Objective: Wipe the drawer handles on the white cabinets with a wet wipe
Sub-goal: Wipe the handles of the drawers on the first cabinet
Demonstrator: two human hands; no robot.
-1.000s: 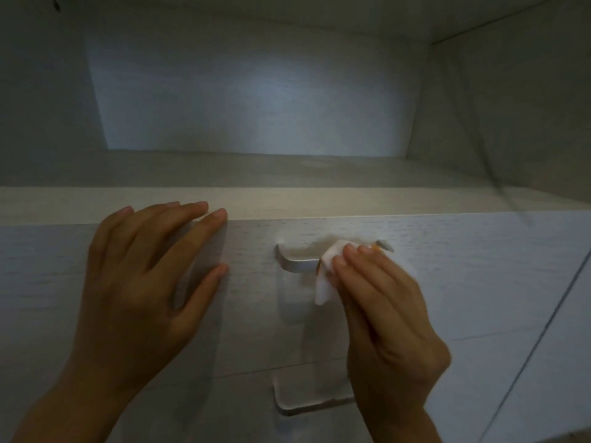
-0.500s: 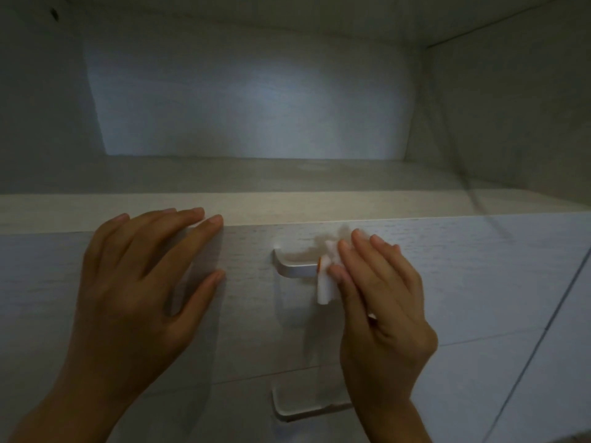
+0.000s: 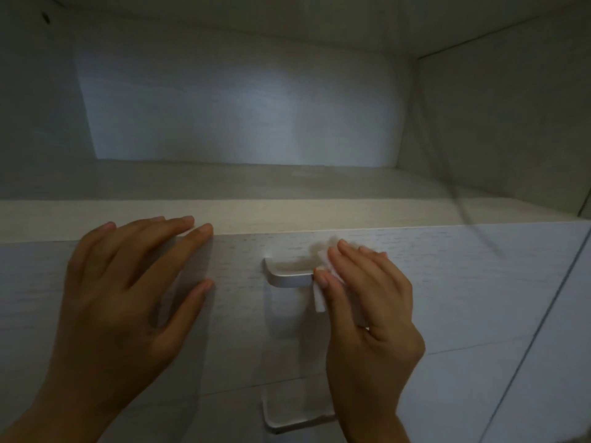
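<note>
A silver bar handle [image 3: 289, 278] sits on the top white drawer front [image 3: 463, 282]. My right hand [image 3: 367, 318] grips a folded white wet wipe [image 3: 319, 298] wrapped around the right half of that handle, which hides its right end. My left hand [image 3: 128, 295] lies flat with spread fingers on the drawer front left of the handle, fingertips at the top edge. A second silver handle [image 3: 294, 417] shows on the drawer below, partly behind my right wrist.
Above the drawers is an open white cabinet niche [image 3: 243, 107] with a shelf surface [image 3: 224, 212] at its front. A vertical seam [image 3: 543, 318] on the right divides this cabinet from the adjoining panel.
My right hand with the wipe has slid left along the upper handle, from its right end toward the middle. My left hand has stayed pressed on the drawer front.
</note>
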